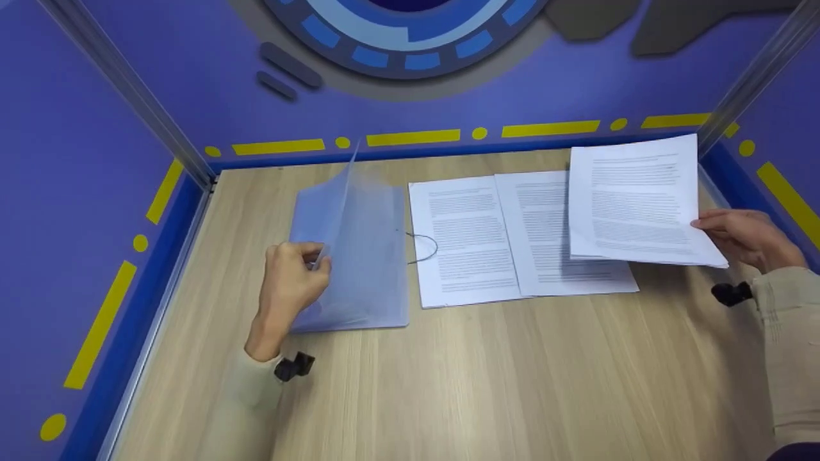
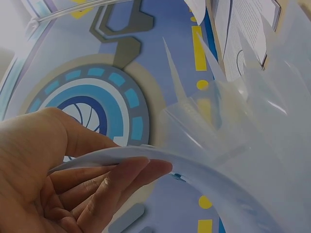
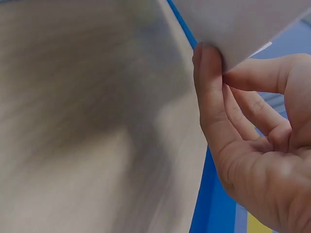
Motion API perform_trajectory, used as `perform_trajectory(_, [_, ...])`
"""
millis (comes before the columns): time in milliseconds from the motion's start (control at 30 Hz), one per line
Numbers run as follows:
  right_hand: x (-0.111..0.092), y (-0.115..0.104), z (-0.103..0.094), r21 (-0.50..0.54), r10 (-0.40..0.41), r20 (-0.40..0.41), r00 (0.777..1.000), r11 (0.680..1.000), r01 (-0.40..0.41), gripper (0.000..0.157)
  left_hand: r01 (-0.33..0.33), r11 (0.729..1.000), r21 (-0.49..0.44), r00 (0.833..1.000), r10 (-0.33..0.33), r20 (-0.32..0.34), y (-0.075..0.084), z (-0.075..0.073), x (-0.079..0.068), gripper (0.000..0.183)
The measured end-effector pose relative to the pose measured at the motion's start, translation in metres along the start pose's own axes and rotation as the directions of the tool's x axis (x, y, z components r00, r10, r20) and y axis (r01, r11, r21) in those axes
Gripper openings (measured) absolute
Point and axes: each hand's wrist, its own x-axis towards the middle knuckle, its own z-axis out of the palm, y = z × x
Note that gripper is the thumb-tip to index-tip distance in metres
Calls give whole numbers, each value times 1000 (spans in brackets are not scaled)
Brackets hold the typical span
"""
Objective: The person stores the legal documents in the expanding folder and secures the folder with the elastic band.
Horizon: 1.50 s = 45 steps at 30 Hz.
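Note:
My left hand [image 1: 291, 275] pinches the raised cover of a translucent blue document folder [image 1: 375, 269] between thumb and fingers. In the left wrist view that cover [image 2: 204, 170] bends in a curve, and clear inner sleeves [image 2: 233, 121] fan out beside it. A thin dark elastic loop [image 1: 435, 246] sticks out from the folder's right edge. With thumb and fingertips my right hand [image 1: 746, 237] pinches the right edge of a printed paper stack [image 1: 634, 205], lifted and tilted above the table. In the right wrist view the paper's corner [image 3: 233, 29] sits between thumb and index finger.
Two more printed paper stacks, a left one [image 1: 471, 243] and a right one [image 1: 544, 237], lie side by side and overlap slightly; the lifted stack covers part of the right one. The wooden table [image 1: 461, 384] is bounded by blue panels [image 1: 192, 83] at the back and sides.

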Motion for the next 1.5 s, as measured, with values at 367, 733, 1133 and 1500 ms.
perform_trajectory(367, [-12,-18,30,72,12,47,999,997,-15,24,58,997,-49,998,-58,3,-2,2,-1,21])
perform_trajectory(733, [-21,-34,69,145,-99,86,991,986,86,15,93,992,-84,995,-95,-12,-3,1,-4,21])
perform_trajectory(1133, [-29,-47,112,243,-175,172,969,961,130,12,122,986,-113,992,-123,-9,-4,-1,-6,21])
perform_trajectory(1500, [-35,-64,162,285,-232,220,948,944,164,11,110,986,-126,994,-110,4,-3,-3,-8,23])
